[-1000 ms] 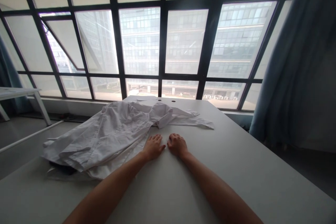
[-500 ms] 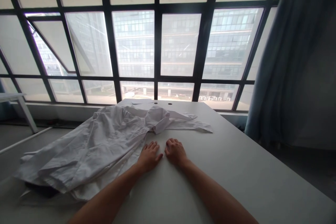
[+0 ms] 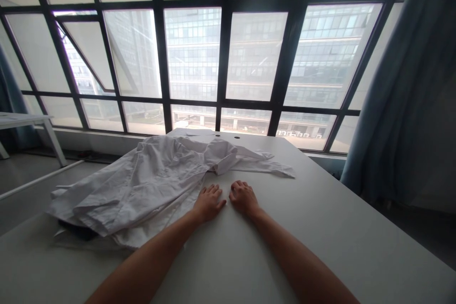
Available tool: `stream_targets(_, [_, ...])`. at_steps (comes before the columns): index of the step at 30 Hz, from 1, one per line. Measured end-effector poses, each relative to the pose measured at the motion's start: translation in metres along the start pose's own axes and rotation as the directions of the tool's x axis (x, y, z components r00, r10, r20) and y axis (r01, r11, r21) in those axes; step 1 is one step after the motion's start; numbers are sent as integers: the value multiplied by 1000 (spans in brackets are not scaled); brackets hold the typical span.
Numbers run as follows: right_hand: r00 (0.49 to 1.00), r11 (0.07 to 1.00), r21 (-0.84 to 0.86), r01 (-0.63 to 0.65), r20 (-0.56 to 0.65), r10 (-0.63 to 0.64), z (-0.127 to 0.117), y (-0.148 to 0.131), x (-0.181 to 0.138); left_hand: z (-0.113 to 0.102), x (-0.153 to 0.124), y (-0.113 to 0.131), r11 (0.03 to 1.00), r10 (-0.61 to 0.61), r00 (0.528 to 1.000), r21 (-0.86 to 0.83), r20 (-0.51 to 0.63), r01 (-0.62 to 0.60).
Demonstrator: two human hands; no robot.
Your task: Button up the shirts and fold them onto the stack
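Note:
A rumpled white coat (image 3: 156, 175) lies spread across the left half of the white table (image 3: 342, 237), with a sleeve reaching out to the right at the far side. My left hand (image 3: 209, 203) rests palm down beside the coat's near edge, fingers stretched and thumb apart, holding nothing. Close to its right, my right hand (image 3: 244, 198) sits on the tabletop with its fingers curled under in a loose fist. Nothing shows in it. A small gap separates the two hands. Whether the left fingertips touch the cloth I cannot tell.
Something dark (image 3: 78, 230) peeks out from under the coat at the left. Two dark round holes, one a cable hole (image 3: 237, 137), mark the table's far end. Beyond are large windows (image 3: 194, 57), a blue curtain (image 3: 384, 104) on the right and another white table (image 3: 24, 121) at left.
The camera view has turned slightly left, so everything sits a little farther right in the picture. Both hands and the coat keep their places on the table.

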State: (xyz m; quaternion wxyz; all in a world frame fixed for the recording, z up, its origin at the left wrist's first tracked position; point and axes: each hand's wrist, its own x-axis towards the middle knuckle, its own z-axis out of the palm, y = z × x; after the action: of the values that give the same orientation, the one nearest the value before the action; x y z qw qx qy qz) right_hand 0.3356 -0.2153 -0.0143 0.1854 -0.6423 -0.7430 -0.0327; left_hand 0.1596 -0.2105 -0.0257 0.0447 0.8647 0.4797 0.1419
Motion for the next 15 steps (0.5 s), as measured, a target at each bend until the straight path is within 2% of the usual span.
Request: stream_targets(15, [1000, 1000, 2, 4, -9, -4, 1, 3, 2, 2, 0, -1, 1000, 7, 1000, -10, -19, -7])
